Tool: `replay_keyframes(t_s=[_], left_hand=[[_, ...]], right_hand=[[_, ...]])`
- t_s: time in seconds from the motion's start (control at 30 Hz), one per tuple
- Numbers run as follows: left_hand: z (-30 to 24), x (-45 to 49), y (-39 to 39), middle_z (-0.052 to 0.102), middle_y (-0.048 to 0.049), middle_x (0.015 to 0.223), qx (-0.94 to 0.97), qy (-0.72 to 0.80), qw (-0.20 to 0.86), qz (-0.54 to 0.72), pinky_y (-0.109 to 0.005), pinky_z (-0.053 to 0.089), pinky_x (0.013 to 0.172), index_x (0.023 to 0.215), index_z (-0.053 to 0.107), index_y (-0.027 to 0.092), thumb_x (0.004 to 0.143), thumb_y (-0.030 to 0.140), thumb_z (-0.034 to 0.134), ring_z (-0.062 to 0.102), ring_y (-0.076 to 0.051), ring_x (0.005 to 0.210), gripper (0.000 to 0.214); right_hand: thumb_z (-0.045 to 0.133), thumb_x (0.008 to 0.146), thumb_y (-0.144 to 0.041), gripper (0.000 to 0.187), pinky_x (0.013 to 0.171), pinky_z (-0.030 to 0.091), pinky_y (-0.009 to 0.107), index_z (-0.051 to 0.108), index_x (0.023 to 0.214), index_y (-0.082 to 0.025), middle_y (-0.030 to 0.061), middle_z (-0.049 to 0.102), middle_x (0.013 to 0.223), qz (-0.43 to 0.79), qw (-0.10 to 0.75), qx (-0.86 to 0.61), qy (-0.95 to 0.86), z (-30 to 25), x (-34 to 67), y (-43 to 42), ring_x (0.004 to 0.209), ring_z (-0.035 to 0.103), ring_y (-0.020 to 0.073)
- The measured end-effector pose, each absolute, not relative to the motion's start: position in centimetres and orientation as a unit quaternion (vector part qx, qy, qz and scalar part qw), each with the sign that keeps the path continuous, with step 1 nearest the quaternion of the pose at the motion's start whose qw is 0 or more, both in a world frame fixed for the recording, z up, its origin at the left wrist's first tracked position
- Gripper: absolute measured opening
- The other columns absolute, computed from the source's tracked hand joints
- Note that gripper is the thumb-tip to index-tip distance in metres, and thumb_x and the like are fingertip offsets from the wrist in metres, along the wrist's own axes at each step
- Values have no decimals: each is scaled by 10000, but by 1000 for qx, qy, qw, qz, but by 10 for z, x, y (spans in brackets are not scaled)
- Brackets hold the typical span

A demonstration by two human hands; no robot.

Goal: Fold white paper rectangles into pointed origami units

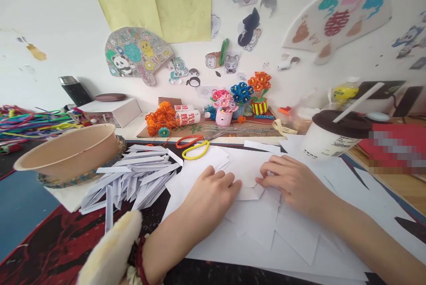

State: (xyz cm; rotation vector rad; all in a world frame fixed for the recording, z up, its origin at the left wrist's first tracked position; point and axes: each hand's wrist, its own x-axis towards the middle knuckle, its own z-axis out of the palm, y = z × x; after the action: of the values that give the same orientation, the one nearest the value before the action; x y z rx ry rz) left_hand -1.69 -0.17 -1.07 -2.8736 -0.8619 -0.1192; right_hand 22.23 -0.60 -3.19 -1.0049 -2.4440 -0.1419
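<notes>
My left hand (211, 194) and my right hand (293, 181) both rest on a small white paper piece (248, 172) in the middle of the table. Each hand has its fingers bent and pressed down on the paper's lower edge, fingertips almost meeting. The piece lies on top of several loose white sheets (266, 236). To the left sits a pile of folded white paper strips (133, 176).
A tan bowl (69, 150) stands at left, scissors with orange and yellow handles (195, 145) lie behind the paper, and a lidded cup with a straw (333, 136) is at right. Pipe-cleaner flowers (233, 99) line the wall; coloured pipe cleaners (29, 123) lie far left.
</notes>
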Motion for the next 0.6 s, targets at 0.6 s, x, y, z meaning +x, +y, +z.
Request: replay_keyframes(t_s=[0.6], left_hand=[[-8,-17,-3,619,-27,856,-953,-300,35,-24,-361,381,694,1148,561,168,843,19,437,554,-200,728,361]], right_hand=[[426,909,-105,273,759,452,355,684,941,-188,53,667,925,68,294,-468,-830,-33,213,-9,872,570,203]])
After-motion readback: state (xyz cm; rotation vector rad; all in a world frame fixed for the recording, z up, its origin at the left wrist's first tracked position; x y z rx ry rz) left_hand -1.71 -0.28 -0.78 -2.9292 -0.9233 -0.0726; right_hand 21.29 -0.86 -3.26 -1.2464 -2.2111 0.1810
